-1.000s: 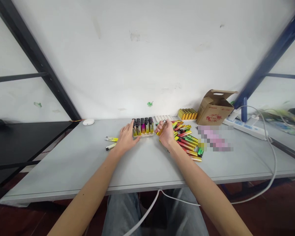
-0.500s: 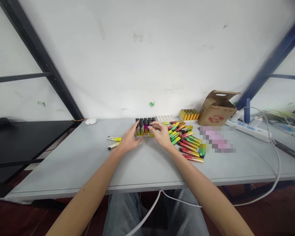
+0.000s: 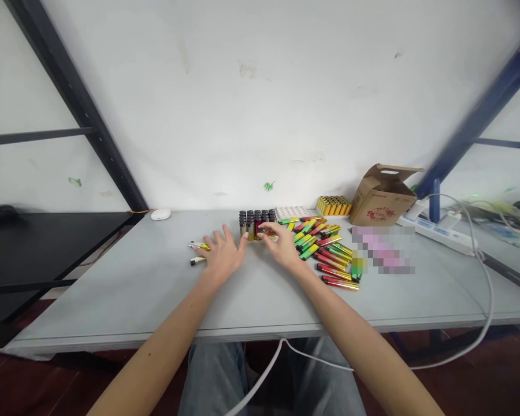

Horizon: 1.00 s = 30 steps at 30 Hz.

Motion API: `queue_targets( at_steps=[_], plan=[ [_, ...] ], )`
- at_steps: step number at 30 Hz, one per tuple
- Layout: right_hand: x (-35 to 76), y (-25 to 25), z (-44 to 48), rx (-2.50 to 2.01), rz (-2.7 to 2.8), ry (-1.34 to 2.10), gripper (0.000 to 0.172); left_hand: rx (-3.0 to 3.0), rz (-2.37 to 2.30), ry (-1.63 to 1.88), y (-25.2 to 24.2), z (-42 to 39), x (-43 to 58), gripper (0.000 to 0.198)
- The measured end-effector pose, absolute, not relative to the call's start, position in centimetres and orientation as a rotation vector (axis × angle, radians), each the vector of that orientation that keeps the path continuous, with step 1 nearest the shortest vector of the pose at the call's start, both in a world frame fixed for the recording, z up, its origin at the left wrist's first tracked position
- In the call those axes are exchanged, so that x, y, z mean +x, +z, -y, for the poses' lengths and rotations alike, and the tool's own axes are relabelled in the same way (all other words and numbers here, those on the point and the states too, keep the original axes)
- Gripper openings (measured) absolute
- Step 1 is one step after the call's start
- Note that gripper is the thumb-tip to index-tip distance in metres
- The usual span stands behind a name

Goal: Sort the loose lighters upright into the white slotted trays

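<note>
A tray of upright lighters (image 3: 253, 222) with black tops stands on the grey table (image 3: 260, 289). My left hand (image 3: 222, 253) lies flat and spread just left of the tray, its thumb near the tray's corner. My right hand (image 3: 281, 245) reaches over the tray's front right corner, fingers bent on the lighters there. A heap of loose coloured lighters (image 3: 325, 248) lies right of my right hand. Two loose lighters (image 3: 197, 253) lie by my left fingertips.
An empty white tray (image 3: 289, 211), a filled yellow lighter tray (image 3: 333, 204) and an open cardboard box (image 3: 385, 197) line the back. A power strip (image 3: 442, 232) with a white cable sits right. A white mouse (image 3: 160, 214) lies back left.
My right hand carried a lighter from the heap to the tray and now rests on the tray's corner. My left hand let go of the tray's side and spread flat on the table.
</note>
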State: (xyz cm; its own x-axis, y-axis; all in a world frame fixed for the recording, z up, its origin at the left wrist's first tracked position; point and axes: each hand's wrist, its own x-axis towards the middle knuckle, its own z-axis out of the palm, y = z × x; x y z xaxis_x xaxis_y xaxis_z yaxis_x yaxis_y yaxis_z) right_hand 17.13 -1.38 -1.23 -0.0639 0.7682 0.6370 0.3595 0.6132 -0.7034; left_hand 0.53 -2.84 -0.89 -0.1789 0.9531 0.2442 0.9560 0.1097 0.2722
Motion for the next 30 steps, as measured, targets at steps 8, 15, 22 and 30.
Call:
queue_targets(
  at_steps=[8,15,22,30],
  plan=[
    [17.6,-1.5,1.3,-1.026,1.766,0.061,0.02,-2.241,2.119,-0.797,-1.9,1.6,0.4,0.073],
    [17.8,-1.3,1.6,-1.217,1.918,-0.244,0.04,-2.283,1.793,-1.41,-1.8,-0.7,-1.8,0.051],
    [17.5,-1.6,2.0,-1.285,2.014,-0.239,0.052,-2.174,1.935,-0.893,-2.8,-1.2,-3.1,0.035],
    [17.4,-1.6,1.7,-1.324,1.77,-0.206,0.046,-2.14,2.151,-0.773,-2.8,-2.0,-3.6,0.039]
  ],
)
